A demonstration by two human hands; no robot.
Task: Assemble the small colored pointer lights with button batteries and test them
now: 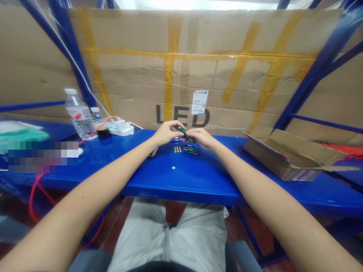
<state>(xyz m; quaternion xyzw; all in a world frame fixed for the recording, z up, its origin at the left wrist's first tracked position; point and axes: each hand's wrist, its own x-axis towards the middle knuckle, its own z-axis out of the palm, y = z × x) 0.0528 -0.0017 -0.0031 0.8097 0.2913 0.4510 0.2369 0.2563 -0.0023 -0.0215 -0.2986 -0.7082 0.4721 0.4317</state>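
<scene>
Above the blue table, my left hand [168, 132] and my right hand [202, 138] meet, fingertips pinched on a small green metallic tube [182, 130]. The tube is tilted, and its lower end runs behind my right fingers, where a dark part shows. Below the hands lie several coloured carabiner-like clips [193, 152], green, purple and silver. Beside them, small round metal button cells [177, 149] sit in neat rows. Shiny purple pieces [177, 139] lie just behind those rows. Slim metallic pieces [154, 152] rest under my left wrist, partly hidden.
A white disc [173, 167] lies on the blue table [181, 181]. An open cardboard box [283, 160] stands at right. To the left are a water bottle [81, 117], a dark-liquid bottle [101, 126], a power strip [122, 128] and a red cable [95, 132]. Large cardboard [127, 83] closes the back.
</scene>
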